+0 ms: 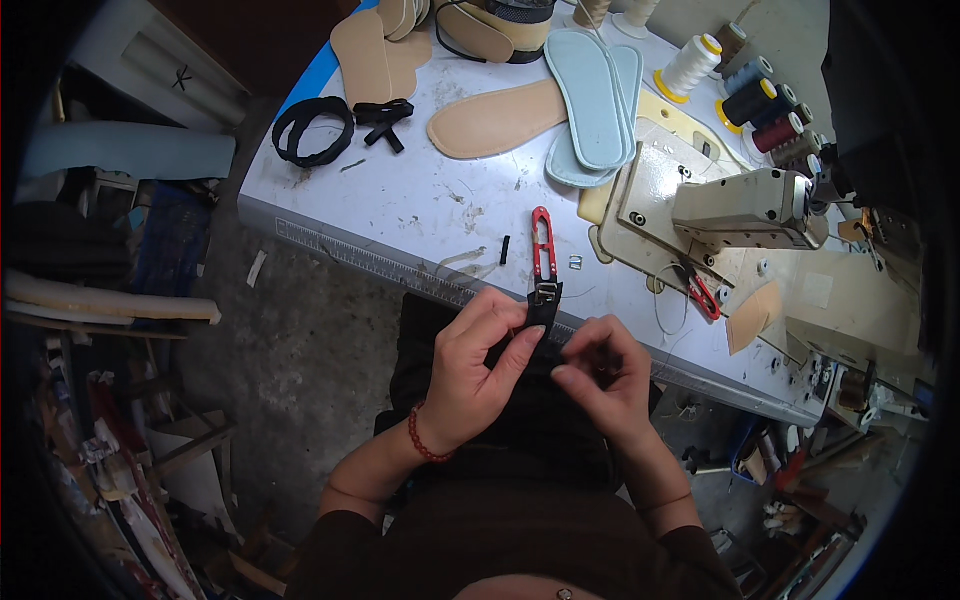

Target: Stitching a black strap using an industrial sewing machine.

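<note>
My left hand [478, 365] pinches a short black strap [542, 312] between thumb and fingers at the table's front edge. A small metal buckle [545, 291] sits at the strap's upper end. Just right of it, my right hand [608, 378] hovers apart from the strap, fingers curled and thumb separate, with nothing visible in it. Beyond the strap lie red thread snips [543, 240]. Beside the snips are a small black strip [505, 250] on the left and a loose metal buckle [575, 263] on the right.
A sewing machine [745, 210] stands at the right, with red snips [704, 297] beside it and thread spools [693, 66] behind. Tan insoles [490, 122], light-blue insoles [590, 105] and coiled black straps [313, 132] lie farther back. A ruler strip [370, 270] runs along the table edge.
</note>
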`<act>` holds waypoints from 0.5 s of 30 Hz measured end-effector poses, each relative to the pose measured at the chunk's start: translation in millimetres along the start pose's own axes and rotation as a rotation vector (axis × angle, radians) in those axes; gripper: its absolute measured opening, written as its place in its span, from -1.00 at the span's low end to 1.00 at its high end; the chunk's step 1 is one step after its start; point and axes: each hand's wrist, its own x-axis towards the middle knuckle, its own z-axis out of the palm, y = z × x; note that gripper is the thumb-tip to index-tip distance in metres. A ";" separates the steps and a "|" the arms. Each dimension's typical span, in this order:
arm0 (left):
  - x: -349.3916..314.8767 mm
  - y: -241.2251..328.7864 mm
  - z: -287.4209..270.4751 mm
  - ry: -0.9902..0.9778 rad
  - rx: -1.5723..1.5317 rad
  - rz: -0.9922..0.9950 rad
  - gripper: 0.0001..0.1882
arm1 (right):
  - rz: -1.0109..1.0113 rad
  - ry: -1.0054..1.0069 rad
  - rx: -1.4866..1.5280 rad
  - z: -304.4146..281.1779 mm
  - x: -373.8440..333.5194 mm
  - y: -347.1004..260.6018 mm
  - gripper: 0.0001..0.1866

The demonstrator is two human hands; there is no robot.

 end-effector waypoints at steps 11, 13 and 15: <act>1.5 2.3 -0.6 -0.117 -0.248 -0.148 -0.93 | -0.007 0.063 0.115 4.3 8.6 -4.1 -0.84; -1.3 -0.2 3.0 -0.087 -0.317 -0.172 -0.91 | -0.003 0.067 0.073 1.7 12.2 -5.7 -0.83; -2.0 -1.4 3.5 -0.059 -0.387 -0.196 -0.88 | -0.004 0.094 0.087 4.9 14.2 -9.8 -0.84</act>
